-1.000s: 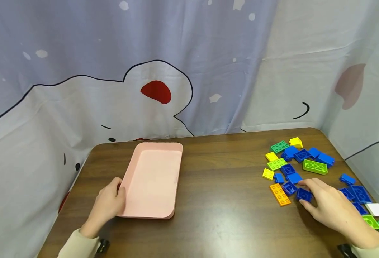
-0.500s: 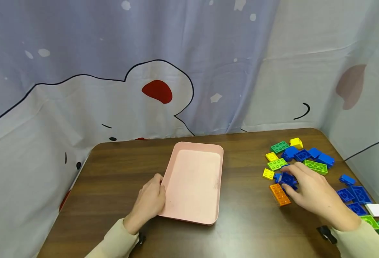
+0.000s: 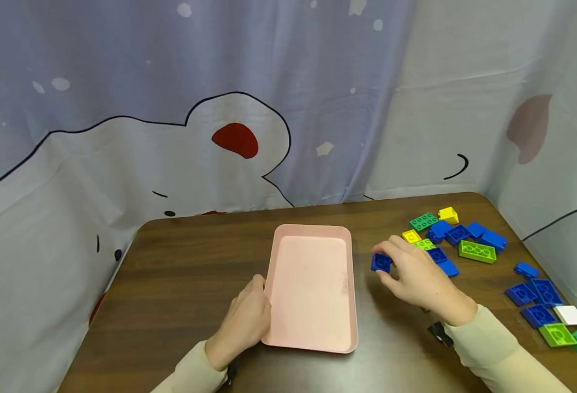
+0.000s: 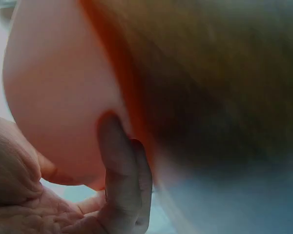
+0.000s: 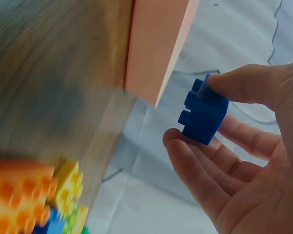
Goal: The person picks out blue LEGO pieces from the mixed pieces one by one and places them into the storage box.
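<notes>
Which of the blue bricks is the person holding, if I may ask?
It is the small blue brick pinched in the right hand, right of the pink tray; the other visible blue bricks lie farther right on the table.

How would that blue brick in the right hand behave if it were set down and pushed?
The blue brick is probably stiff: no bend shows in the right hand. Its flat faces and straight edges suggest sliding rather than rolling. It looks light, being held by fingertips.

Brown table [image 3: 195, 256], big curtain [image 3: 121, 60]
White spots [image 3: 60, 84] dot the top; the table shines near the bottom middle.
</notes>
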{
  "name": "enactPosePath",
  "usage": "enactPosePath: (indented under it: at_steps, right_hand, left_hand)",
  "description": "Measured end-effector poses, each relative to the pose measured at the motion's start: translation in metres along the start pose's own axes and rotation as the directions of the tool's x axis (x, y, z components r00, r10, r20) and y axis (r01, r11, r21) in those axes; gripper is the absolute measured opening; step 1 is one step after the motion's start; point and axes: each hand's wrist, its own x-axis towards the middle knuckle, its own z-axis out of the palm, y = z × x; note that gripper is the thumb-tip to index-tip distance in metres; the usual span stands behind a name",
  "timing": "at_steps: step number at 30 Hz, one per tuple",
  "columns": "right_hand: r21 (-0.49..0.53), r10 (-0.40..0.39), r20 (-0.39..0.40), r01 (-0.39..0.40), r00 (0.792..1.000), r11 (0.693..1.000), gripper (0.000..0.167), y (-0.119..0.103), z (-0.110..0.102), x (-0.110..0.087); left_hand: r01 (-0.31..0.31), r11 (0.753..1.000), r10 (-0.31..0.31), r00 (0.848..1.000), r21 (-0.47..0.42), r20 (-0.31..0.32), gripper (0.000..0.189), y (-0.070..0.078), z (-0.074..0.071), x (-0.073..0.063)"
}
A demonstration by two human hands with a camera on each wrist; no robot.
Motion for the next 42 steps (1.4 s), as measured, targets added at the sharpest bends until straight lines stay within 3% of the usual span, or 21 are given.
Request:
enactPosePath:
  at_steps: [5,12,15,20,25,28,34,42]
  right_hand:
    - [0.065,-0.014,0.015,0.013,1.000,0.998,0.039,-0.011,0.011,0.014]
    - [0.120,-0.013,-0.003,0.013,1.000,0.993,0.039,-0.020,0.021,0.024]
    - [0.140,-0.018,-0.003,0.018,1.000,0.990,0.040,-0.022,0.026,0.027]
    - [0.210,-0.044,0.018,0.039,0.999,0.977,0.039,-0.026,0.033,0.031]
    - [0.265,-0.062,0.031,0.052,0.998,0.963,0.039,-0.030,0.040,0.036]
    - [0.279,-0.072,0.033,0.060,0.997,0.958,0.039,-0.032,0.046,0.040]
    - [0.259,-0.139,0.048,0.123,0.989,0.958,0.038,-0.036,0.060,0.046]
    - [0.216,-0.197,0.105,0.171,0.975,0.961,0.038,-0.037,0.067,0.049]
  left_hand:
    - [0.008,1.000,-0.007,1.000,-0.025,0.025,0.016,0.005,0.003,-0.008]
    - [-0.001,0.996,0.011,0.993,-0.091,0.117,0.083,0.009,0.003,-0.011]
    - [0.022,0.991,0.003,0.983,-0.131,0.186,0.094,0.005,0.001,-0.003]
    - [0.073,0.968,-0.011,0.968,-0.238,0.252,0.088,-0.010,-0.001,0.021]
    - [0.134,0.901,-0.001,0.951,-0.413,0.308,0.082,-0.023,-0.001,0.040]
    - [0.158,0.881,-0.002,0.943,-0.445,0.332,0.080,-0.028,-0.002,0.045]
    - [0.147,0.888,0.026,0.930,-0.436,0.366,0.074,-0.031,-0.006,0.045]
    - [0.065,0.908,0.105,0.921,-0.413,0.376,0.054,-0.032,-0.005,0.047]
